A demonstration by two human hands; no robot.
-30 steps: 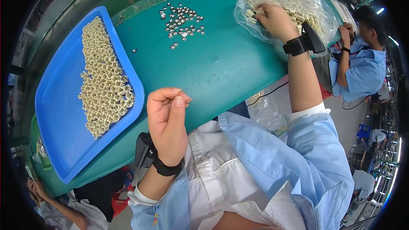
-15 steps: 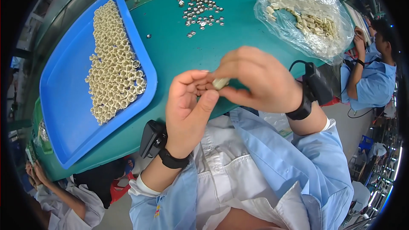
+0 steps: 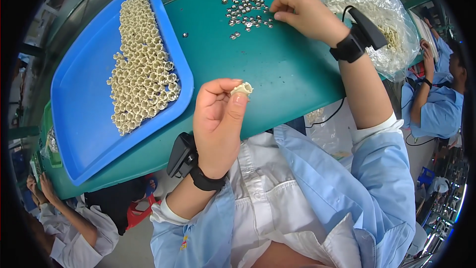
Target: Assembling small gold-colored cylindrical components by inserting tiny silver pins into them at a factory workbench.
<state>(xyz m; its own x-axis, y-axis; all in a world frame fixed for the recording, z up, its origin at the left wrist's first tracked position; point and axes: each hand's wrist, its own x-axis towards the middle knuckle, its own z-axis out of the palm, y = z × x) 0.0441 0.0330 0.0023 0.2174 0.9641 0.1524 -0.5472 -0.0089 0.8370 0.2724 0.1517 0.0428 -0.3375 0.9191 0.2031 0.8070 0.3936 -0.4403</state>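
Note:
A small cream plastic socket [image 3: 242,89] with a notched rim is pinched between the thumb and fingers of my left hand [image 3: 218,119], its hollow end tilted up. My right hand [image 3: 307,15] reaches over the far side of the table, fingers bent and thumb apart from them. Its fingertips are at the right edge of a scatter of shiny round metal caps [image 3: 248,6]. No cap shows clearly between those fingers. To the left of my left hand, a blue tray [image 3: 82,114] holds a heap of similar cream sockets [image 3: 144,69], many with notched rims facing up.
A clear plastic bag [image 3: 404,52] of cream parts lies at the far right of the green table [image 3: 277,74]. One stray metal cap [image 3: 185,34] rests near the tray. Co-workers sit at the right [image 3: 431,94] and lower left [image 3: 74,228].
My right hand has left the cream socket and moved away to the far right, beside the metal caps. My left hand keeps the socket, now turned so its hollow end shows.

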